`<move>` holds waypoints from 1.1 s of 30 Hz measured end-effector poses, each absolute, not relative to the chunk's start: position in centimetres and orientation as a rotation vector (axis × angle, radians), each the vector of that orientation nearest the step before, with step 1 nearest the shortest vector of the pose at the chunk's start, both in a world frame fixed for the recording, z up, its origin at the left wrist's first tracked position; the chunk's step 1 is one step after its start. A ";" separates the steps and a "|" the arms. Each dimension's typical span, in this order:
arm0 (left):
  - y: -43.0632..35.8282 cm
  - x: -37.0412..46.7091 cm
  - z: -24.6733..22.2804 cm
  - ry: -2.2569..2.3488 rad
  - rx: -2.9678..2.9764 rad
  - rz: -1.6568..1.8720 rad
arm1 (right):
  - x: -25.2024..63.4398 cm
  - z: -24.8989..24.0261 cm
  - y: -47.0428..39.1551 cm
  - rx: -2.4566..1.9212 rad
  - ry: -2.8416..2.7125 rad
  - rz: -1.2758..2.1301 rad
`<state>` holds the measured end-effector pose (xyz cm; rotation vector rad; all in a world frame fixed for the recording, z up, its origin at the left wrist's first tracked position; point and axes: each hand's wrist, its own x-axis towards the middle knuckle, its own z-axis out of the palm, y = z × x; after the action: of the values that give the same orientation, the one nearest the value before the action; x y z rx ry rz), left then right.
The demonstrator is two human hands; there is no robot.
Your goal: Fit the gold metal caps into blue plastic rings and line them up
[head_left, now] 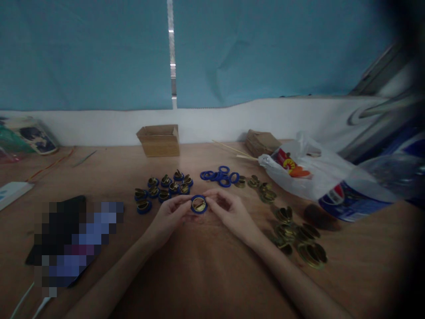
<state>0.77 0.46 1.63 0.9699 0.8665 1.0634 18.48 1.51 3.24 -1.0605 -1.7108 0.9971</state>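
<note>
Between the fingertips of both hands is a round brass-coloured metal piece with a blue ring [199, 204] around it, its face turned toward me. My left hand [171, 212] pinches its left edge, and my right hand [229, 208] grips the right edge. Left of the hands stand several brass pieces fitted with blue rings [164, 195]. Several loose blue rings [224, 181] lie in a pile just beyond my right hand. To the right, several brass pieces without rings [284, 231] are spread over the wooden table [199, 279].
An open cardboard box [162, 144] stands near the back wall. On the right are a plastic bag [305, 173] with wrappers and sticks, a brown packet [262, 141] and a lying Pepsi bottle [355, 197]. Two phone-like devices [76, 243], partly pixelated, and cables lie at left.
</note>
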 end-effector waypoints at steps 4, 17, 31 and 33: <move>0.4 0.9 1.9 0.867 1.069 1.054 | 18.4 3.3 1.4 -1.058 -1.709 1.040; 0.1 1.0 1.4 0.897 1.335 1.078 | 18.5 2.8 1.5 -1.047 -1.823 0.849; 0.5 0.6 1.2 0.926 1.409 1.161 | 18.9 2.8 1.4 -1.054 -1.990 0.759; 0.5 0.6 1.3 0.905 1.400 1.175 | 18.9 2.8 1.4 -1.031 -1.998 0.754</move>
<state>0.64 0.50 1.29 1.4005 0.9052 1.1752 18.88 1.37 2.75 -1.0308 -1.9981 0.7539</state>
